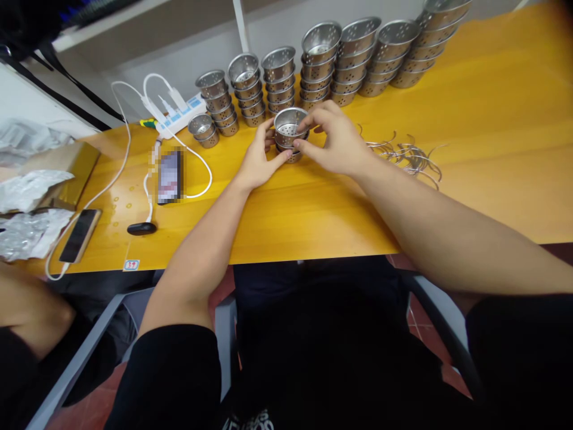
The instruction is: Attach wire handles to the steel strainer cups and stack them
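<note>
Between my hands on the yellow table stands a short stack of perforated metal cups [286, 136]. My left hand [260, 156] grips the stack from its left side, thumb at the front and fingers curled behind. At the right side, my right hand [329, 138] has its fingers at the rim of the top cup and its thumb against the outer wall. A thin wire seems to show inside the cup near those fingertips, too small to make out surely. To the right of my right hand lies a loose bundle of thin bent wires [409, 156], partly behind my forearm.
Several tall stacks of perforated cups [320, 65] line the table's back. A white power strip [183, 116] with cables, a blurred-screen phone [169, 177], a black oval device [141, 229] and another phone [80, 236] are on the left. A box [71, 173] stands far left, near another person's arm [33, 304].
</note>
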Demonstrator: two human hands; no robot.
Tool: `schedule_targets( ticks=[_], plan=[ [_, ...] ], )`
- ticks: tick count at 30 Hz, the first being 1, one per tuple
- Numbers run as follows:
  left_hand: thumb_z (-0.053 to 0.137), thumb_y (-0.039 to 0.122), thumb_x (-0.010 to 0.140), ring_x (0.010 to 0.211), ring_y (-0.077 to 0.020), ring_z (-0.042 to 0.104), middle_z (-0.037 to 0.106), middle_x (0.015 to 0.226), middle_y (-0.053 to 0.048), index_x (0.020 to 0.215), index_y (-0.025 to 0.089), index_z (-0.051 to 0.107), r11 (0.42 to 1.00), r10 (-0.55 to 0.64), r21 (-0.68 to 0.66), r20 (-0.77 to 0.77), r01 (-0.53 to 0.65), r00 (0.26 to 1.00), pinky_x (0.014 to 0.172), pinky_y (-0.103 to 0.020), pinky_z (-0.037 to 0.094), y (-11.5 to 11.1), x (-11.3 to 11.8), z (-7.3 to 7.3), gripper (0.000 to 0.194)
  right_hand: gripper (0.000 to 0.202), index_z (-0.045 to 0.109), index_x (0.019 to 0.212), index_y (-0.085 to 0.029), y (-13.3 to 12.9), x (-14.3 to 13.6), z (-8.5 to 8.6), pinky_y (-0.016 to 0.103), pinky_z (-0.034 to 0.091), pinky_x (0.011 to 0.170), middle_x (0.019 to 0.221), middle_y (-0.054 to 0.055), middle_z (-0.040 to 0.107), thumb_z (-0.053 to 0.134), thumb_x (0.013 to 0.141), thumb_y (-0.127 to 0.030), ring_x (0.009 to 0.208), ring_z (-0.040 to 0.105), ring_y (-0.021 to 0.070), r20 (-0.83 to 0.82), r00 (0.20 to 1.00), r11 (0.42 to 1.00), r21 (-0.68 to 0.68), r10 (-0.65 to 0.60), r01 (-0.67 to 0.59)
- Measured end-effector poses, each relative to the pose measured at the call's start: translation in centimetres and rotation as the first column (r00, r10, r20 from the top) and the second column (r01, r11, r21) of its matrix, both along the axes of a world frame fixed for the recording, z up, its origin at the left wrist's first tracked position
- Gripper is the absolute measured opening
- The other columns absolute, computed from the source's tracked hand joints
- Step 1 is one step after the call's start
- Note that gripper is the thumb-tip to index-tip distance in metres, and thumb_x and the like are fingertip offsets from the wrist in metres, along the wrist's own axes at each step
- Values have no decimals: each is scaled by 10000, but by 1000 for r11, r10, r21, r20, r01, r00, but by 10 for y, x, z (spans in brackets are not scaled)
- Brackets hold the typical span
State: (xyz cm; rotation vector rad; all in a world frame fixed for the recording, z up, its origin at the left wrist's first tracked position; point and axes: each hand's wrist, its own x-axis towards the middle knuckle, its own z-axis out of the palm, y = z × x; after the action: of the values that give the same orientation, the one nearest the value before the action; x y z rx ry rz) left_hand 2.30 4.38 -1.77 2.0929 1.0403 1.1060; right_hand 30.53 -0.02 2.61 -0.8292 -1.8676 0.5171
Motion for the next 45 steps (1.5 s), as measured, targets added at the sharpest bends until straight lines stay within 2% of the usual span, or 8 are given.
schedule_targets(
  ticks=[9,18,25,28,32,37,41,45],
  plan=[
    [988,777,1064,1645,-388,832,746,1831,-200,1784,332,578,998,-30,60,-14,30,999,1406,-636,717,4,-7,-9,941,509,903,1347,-374,-4,3,5,768,697,1322,1485,165,827,1117,981,-655,1409,779,510,-6,1000,999,-22,25,-25],
    [966,1054,916,1585,-435,826,769,1803,-197,1792,355,527,994,-62,84,-65,68,996,1304,-722,735,-3,-17,1,1203,684,850,1532,-396,-9,1,8,728,715,1308,1564,155,843,1104,988,-723,1506,767,522,18,1000,1000,1,6,-6],
    [635,1288,876,1076,-323,805,840,1422,-141,1324,365,763,947,204,246,45,-209,978,908,-636,731,21,-66,18,1034,673,861,1483,-443,-15,5,10,694,674,1306,1520,103,877,1113,978,-811,1563,707,507,-69,996,998,-34,49,-51],
    [823,1114,931,1218,-395,816,837,1324,-118,1197,406,791,847,423,295,126,-441,897,1196,-781,729,37,-99,26,757,606,865,1484,-484,-12,7,6,692,641,1331,1540,69,875,1114,999,-747,1533,705,489,-87,994,997,-31,72,-75],
    [1011,720,995,1767,-463,650,814,1648,-105,1256,414,824,782,544,300,100,-546,833,1634,-869,380,44,-133,24,443,710,836,1563,-435,-10,9,3,737,655,1321,1640,121,829,1113,975,-719,1532,717,515,-25,998,999,-11,49,-50],
    [1102,264,797,1979,-542,366,788,1791,-77,1134,378,862,773,630,23,87,-634,771,1687,-934,-98,31,-130,26,429,800,798,1656,-430,-17,10,12,782,651,1341,1660,143,824,1064,991,-787,1617,682,548,51,998,999,-34,32,-30],
    [1008,199,918,1886,-474,564,807,1755,-121,1274,317,864,723,689,66,-145,-688,710,1735,-757,265,4,-110,52,402,806,761,1704,-565,-29,7,26,814,605,1415,1727,23,816,946,1018,-947,1686,641,529,138,990,990,-138,-14,34],
    [966,116,974,1808,-432,659,773,1744,-179,1206,262,827,708,703,67,-166,-703,692,1704,-587,408,-10,-100,70,307,929,748,1729,-563,-34,4,32,856,575,1440,1807,3,779,889,969,-1078,1719,615,551,163,986,982,-179,-25,55]
  ],
)
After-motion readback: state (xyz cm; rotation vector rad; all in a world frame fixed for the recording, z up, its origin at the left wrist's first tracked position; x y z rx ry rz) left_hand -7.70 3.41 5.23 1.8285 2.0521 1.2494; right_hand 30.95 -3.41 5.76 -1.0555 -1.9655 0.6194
